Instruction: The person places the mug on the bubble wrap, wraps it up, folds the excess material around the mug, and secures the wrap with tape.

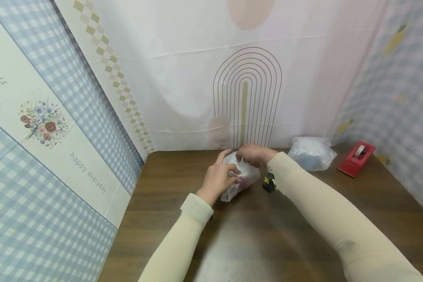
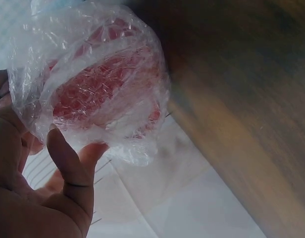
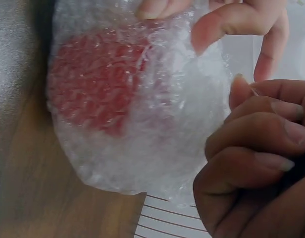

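A bundle of clear bubble wrap (image 1: 244, 172) with something red inside is at the back middle of the table. The red shows through the layers in both wrist views, but its kind is hidden. My left hand (image 1: 217, 177) holds the bundle from the left, thumb and fingers curled against the wrap (image 2: 103, 89). At its far right side is my right hand (image 1: 254, 155). In the right wrist view, the fingers of the right hand (image 3: 256, 144) are curled, and thumb and forefinger pinch a thin clear strip beside the wrap; whether it is tape or a wrap edge, I cannot tell.
A second bubble-wrapped bundle (image 1: 311, 153), with something bluish inside, lies at the back right. Beside it stands a red tape dispenser (image 1: 357, 158). Patterned cloth (image 1: 176, 78) hangs behind the wooden table (image 1: 162, 203) and along both sides.
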A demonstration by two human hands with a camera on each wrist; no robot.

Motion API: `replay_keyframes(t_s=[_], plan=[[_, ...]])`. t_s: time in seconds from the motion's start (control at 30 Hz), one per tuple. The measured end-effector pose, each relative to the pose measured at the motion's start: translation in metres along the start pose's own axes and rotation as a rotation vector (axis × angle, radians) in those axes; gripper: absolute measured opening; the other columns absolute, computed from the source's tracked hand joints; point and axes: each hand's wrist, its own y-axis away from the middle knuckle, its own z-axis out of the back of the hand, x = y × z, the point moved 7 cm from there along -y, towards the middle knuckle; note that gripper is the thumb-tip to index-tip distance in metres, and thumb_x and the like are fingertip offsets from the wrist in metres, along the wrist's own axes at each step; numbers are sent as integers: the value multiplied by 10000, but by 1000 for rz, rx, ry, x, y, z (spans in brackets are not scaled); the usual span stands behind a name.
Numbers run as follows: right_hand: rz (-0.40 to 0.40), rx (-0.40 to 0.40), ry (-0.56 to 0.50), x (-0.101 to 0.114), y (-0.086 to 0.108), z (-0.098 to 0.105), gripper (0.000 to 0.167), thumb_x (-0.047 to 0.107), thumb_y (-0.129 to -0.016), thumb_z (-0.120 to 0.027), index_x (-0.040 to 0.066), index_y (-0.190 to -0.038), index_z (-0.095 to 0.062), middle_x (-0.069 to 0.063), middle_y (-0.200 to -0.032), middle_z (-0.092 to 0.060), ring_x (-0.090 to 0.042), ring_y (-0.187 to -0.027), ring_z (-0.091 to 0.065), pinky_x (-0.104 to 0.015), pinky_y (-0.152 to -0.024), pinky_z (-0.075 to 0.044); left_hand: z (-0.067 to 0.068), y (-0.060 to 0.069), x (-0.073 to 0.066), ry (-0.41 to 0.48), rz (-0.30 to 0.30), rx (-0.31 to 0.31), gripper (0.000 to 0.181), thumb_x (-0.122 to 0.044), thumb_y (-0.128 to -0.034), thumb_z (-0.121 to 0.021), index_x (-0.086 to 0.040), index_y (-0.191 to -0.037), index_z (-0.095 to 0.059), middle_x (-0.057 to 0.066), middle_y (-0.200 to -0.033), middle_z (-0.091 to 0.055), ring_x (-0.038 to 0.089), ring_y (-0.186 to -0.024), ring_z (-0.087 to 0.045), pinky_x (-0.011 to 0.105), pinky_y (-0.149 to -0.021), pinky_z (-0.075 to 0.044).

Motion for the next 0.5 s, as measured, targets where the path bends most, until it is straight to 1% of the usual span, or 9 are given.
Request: replay_keyframes(t_s=[0.17,0.27,0.37,0.5], plan=[[-77,34,40,3,0,0,222,216,-1091,-539,124,-941,-676,103,-604,-419,-46,-537,-296,-209,-522,-282,0,-2,-1,-12,-24,-10,172,-363,-911,-957,-248,-1025,-898,-23,-1821,-456,236,-885,-797,408,-846,-666],[-110,41,49,4,-1,-1,241,185,-1083,-566,143,-860,-646,97,-591,-417,-46,-532,-293,-206,-514,-275,0,-3,-2,-22,-27,-1,180,-367,-914,-950,-244,-1034,-897,-21,-1815,-473,240,-884,-800,410,-828,-668],[-127,46,46,5,-2,-2,261,158,-1079,-572,142,-825,-630,95,-577,-412,-47,-524,-291,-207,-506,-270,0,-3,-3,-35,-27,19,186,-375,-919,-941,-242,-1042,-895,-5,-1803,-495,257,-906,-808,424,-827,-671],[-114,44,24,5,-2,-3,286,149,-1099,-535,128,-850,-673,98,-574,-414,-40,-522,-296,-197,-504,-264,0,-4,-4,-57,-29,37,199,-386,-920,-934,-238,-1047,-893,6,-1785,-519,263,-915,-811,421,-819,-672]])
